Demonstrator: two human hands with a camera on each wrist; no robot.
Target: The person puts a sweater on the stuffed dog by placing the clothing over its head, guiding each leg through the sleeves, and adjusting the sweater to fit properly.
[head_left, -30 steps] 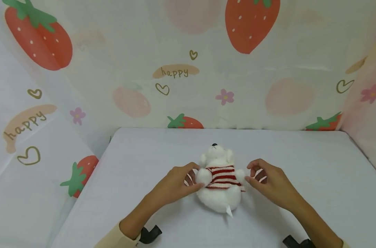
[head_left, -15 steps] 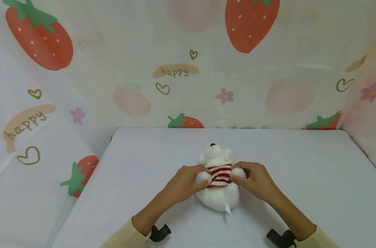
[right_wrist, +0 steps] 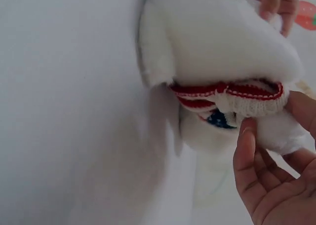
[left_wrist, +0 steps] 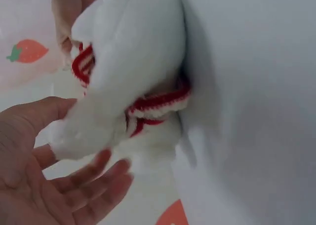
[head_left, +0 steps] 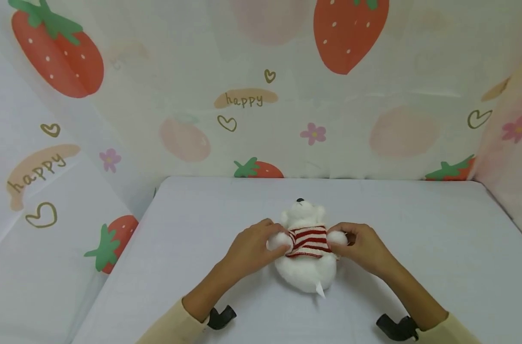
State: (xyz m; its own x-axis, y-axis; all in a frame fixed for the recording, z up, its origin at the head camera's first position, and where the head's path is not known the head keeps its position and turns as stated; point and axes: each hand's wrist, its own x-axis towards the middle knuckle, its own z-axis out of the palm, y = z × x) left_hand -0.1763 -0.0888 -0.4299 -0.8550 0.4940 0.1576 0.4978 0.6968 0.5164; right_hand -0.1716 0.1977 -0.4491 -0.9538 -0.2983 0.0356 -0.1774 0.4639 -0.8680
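A white plush bear (head_left: 306,274) with a black nose and a red-and-white striped knit sweater (head_left: 310,241) is on the white table, head toward the far side. My left hand (head_left: 254,248) holds its left-side paw between thumb and fingers. In the left wrist view that paw (left_wrist: 81,133) sits between the thumb and the spread fingers (left_wrist: 94,185). On the other side my right hand (head_left: 366,248) pinches the opposite paw at the sweater's cuff. The right wrist view shows thumb and fingers around this paw (right_wrist: 281,131), and a dark blue patch (right_wrist: 219,120) on the sweater.
The white tabletop (head_left: 416,215) spreads around the bear. Behind and beside it hang sheets printed with strawberries, hearts and flowers (head_left: 313,134). A small white tag (head_left: 320,289) sticks out at the bear's lower end. Black wrist mounts (head_left: 221,317) sit at both sleeves.
My right hand has come in from the right and taken hold of the bear's paw. The left hand keeps its place at the other paw, and the bear has shifted only slightly.
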